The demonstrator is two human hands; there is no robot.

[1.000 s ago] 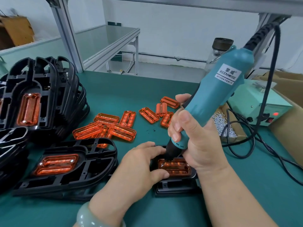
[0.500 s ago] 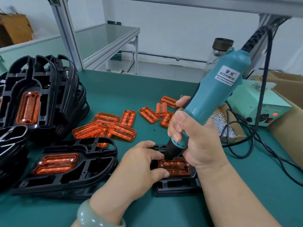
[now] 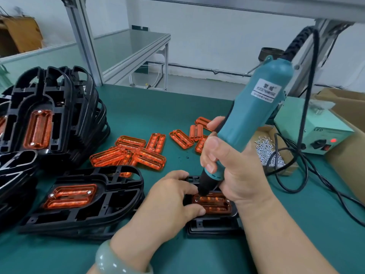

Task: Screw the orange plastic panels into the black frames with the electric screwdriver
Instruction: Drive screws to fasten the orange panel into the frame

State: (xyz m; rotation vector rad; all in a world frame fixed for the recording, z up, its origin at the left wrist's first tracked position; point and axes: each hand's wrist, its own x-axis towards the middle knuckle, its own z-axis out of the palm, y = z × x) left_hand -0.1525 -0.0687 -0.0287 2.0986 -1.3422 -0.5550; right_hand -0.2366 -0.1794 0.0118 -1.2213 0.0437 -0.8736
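1. The right hand [image 3: 237, 175] is in the middle of the view, a bit to the right. Its fingers and thumb are wrapped tight round the blue electric screwdriver [image 3: 256, 119].
2. The screwdriver leans up toward the upper right. Its black tip points down and meets the far left corner of an orange panel [image 3: 214, 204].
3. That orange panel sits inside a black frame [image 3: 213, 226]. The frame lies flat on the green worktop [image 3: 158, 107], low in the middle of the view.
4. The left hand [image 3: 171, 196] is just left of the panel. Its fingers curl over the far edge of the black frame and its thumb presses on the left end of the panel, so it holds the frame down.
5. The panel lies between the two hands. The right hand is over its right end, but I cannot tell if it touches there.
6. A pale green bracelet [image 3: 116, 262] is on the left wrist, at the bottom edge.
7. At the lower left lies a flat frame [image 3: 110, 194] with an orange panel in it.
8. At the left edge a stack of frames [image 3: 79, 107] stands on end.
9. Loose panels [image 3: 128, 155] lie in a heap above the left hand.
10. At the right are small screws [image 3: 270, 153], a power box [image 3: 312, 131] with a red light, and a looping black cord [image 3: 286, 175].
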